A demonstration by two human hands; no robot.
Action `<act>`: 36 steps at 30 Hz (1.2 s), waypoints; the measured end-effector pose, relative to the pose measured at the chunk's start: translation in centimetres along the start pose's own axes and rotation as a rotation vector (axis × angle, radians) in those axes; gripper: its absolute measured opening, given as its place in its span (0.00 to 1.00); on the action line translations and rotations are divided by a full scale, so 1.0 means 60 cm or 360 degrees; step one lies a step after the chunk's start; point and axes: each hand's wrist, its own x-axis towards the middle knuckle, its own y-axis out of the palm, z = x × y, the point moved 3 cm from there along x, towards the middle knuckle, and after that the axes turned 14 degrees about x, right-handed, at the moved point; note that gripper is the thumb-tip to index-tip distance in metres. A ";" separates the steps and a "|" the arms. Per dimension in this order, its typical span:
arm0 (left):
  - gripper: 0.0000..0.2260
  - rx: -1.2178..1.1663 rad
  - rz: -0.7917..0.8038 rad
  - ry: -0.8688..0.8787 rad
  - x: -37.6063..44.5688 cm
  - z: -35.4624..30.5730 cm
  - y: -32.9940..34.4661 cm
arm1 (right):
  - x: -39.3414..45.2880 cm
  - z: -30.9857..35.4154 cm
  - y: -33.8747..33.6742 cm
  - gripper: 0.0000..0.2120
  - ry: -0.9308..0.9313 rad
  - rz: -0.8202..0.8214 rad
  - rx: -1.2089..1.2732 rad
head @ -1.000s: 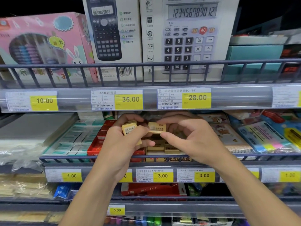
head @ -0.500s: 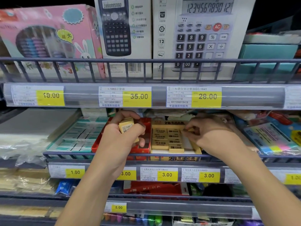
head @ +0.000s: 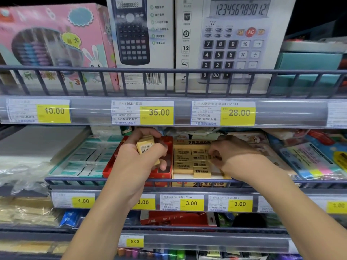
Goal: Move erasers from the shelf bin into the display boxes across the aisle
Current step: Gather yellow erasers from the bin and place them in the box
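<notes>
A yellow eraser box [head: 189, 142] sits on the middle shelf with several yellow erasers [head: 183, 166] lying in rows inside. My left hand [head: 135, 166] hovers over the red box [head: 109, 167] beside it and grips a small stack of yellow erasers [head: 145, 147] between thumb and fingers. My right hand [head: 232, 154] reaches into the right side of the yellow box. Its fingertips are pinched on an eraser [head: 215, 157] that they mostly hide.
A wire rail [head: 78, 180] fronts the shelf. A teal box of white erasers [head: 84, 158] lies to the left, sticky notes [head: 315, 162] to the right. Calculator boxes [head: 231, 40] stand on the shelf above, whose price strip [head: 281, 113] overhangs my hands.
My right hand has left the left hand, where it held an eraser, and gone right and down into the yellow box. The left hand has kept its stack.
</notes>
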 end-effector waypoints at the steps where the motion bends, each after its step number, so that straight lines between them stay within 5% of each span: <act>1: 0.09 0.0002 0.0005 0.0002 0.000 0.000 0.000 | 0.002 0.000 0.002 0.11 -0.0011 -0.0015 -0.0011; 15: 0.08 -0.0063 0.0076 -0.0083 -0.002 -0.004 0.013 | 0.007 -0.017 0.009 0.15 -0.0049 -0.0180 0.0338; 18: 0.11 -0.0127 0.0089 -0.0083 -0.002 -0.007 0.025 | -0.027 0.007 0.002 0.08 -0.0277 -0.0345 0.0771; 21: 0.11 -0.0247 0.0083 -0.0111 -0.001 -0.008 0.045 | -0.061 0.058 0.000 0.09 -0.0586 -0.0164 0.1420; 25: 0.13 -0.0417 0.0062 -0.0203 -0.003 -0.012 0.068 | -0.071 0.104 0.008 0.11 -0.0803 -0.0105 0.1767; 31: 0.35 -0.0376 0.0103 -0.0377 -0.005 -0.013 0.071 | -0.059 0.091 0.013 0.17 -0.0740 -0.0106 0.1761; 33: 0.32 -0.0394 0.0126 -0.0427 -0.006 -0.010 0.071 | -0.060 0.090 0.015 0.18 -0.0769 -0.0077 0.1880; 36: 0.14 -0.0446 0.0099 -0.0498 -0.005 -0.002 0.064 | -0.060 0.082 0.019 0.19 -0.0723 -0.0176 0.2085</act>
